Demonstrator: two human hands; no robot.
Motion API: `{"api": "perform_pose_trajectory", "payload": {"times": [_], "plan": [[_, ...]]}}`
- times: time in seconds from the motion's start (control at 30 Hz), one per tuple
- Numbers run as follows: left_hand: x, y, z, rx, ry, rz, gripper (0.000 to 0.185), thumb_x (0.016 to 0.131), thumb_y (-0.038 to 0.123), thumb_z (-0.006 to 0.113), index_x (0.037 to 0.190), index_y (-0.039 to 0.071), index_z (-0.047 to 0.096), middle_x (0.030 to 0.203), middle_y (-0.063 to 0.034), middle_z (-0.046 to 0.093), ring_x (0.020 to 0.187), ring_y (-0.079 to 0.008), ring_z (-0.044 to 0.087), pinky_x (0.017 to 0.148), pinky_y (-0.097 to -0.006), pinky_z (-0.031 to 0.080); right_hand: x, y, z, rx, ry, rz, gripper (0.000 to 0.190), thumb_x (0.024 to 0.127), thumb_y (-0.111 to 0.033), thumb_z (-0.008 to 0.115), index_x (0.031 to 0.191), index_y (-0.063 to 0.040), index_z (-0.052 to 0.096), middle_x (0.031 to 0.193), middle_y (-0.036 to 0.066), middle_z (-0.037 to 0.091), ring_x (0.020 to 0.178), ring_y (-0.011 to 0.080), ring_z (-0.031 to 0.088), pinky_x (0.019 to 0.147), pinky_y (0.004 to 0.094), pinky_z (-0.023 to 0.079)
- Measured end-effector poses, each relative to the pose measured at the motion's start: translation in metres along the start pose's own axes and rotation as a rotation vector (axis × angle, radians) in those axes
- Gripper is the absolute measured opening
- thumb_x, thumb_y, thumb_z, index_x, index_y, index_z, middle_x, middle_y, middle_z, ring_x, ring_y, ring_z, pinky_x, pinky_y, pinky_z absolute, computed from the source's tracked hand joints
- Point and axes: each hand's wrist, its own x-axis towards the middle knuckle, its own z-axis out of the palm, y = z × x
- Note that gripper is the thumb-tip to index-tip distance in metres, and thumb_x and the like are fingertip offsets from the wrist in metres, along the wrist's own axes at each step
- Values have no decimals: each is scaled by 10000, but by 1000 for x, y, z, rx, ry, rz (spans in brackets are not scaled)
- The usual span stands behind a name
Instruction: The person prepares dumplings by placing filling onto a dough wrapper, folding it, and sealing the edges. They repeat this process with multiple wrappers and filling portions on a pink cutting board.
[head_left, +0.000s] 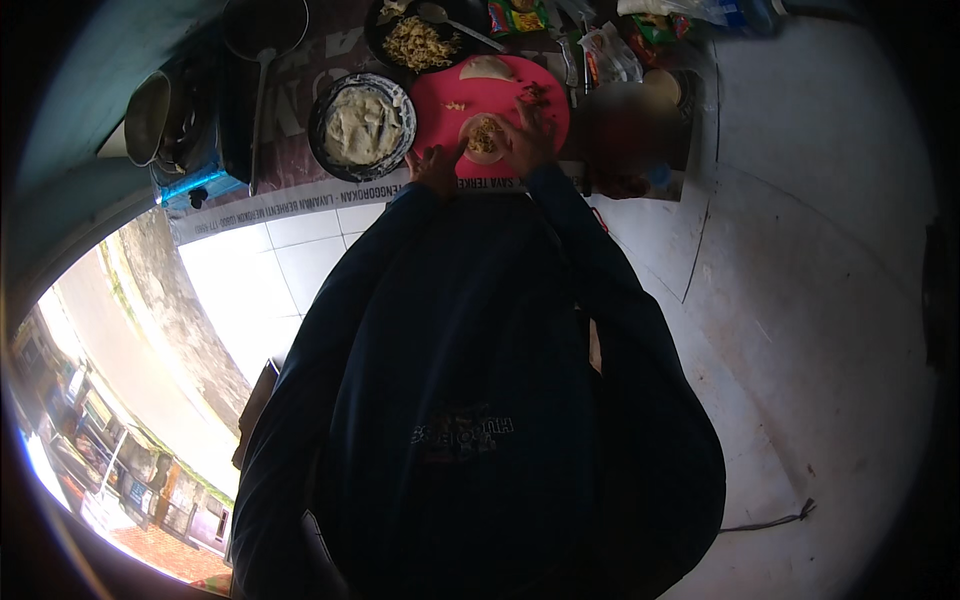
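Observation:
A round dough wrapper (471, 155) lies near the front of a pink cutting board (439, 105), with chopped noodle filling (484, 137) heaped on its middle. My left hand (436, 166) rests by the board's front left edge, its thumb side close to the wrapper. Fingers spread, my right hand (531, 139) is at the wrapper's right edge; whether it pinches the dough is hard to see. Farther back on the board sits a folded half-moon of dough (487, 69). Dark reddish bits (535, 94) lie beyond my right fingers.
Left of the board stands a dark bowl of pale dough (364, 127). Behind it, a black pan (373, 37) holds noodles and a metal spoon (469, 30). A stove (202, 142) and a long-handled strainer (262, 82) are farther left. Food packets (611, 54) lie back right.

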Motion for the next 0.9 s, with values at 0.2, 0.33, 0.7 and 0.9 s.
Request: {"api": "perform_pose_trajectory", "payload": {"times": [0.2,0.33,0.7,0.9], "plan": [[1,-1,-1,-14,-61,-24,687,731,179,528,1349,267,241,1033,-134,462,1059,-291,434,905,-604,195,-4,-3,-4,2,48,10,363,799,-390,512,1127,-241,554,1330,121,317,1207,321,315,941,519,232],[-1,-1,-3,-1,-57,-18,676,742,184,518,1350,263,234,1040,-144,460,1070,-294,430,895,-605,213,-12,3,-4,121,124,18,425,797,-342,533,1171,-143,498,1214,132,443,1094,315,428,954,499,237],[-1,3,-12,21,-133,-42,662,780,202,500,1361,251,187,1104,-147,447,1099,-296,414,884,-614,226,-14,-14,8,132,19,124,568,790,-263,534,1275,-39,341,956,122,598,879,297,552,861,413,387],[-1,2,-10,28,-147,-43,663,785,204,500,1362,245,176,1112,-134,440,1096,-293,414,877,-625,227,-11,-24,8,559,120,33,602,776,-226,558,1288,-23,313,985,134,592,885,312,546,807,401,410]]}}
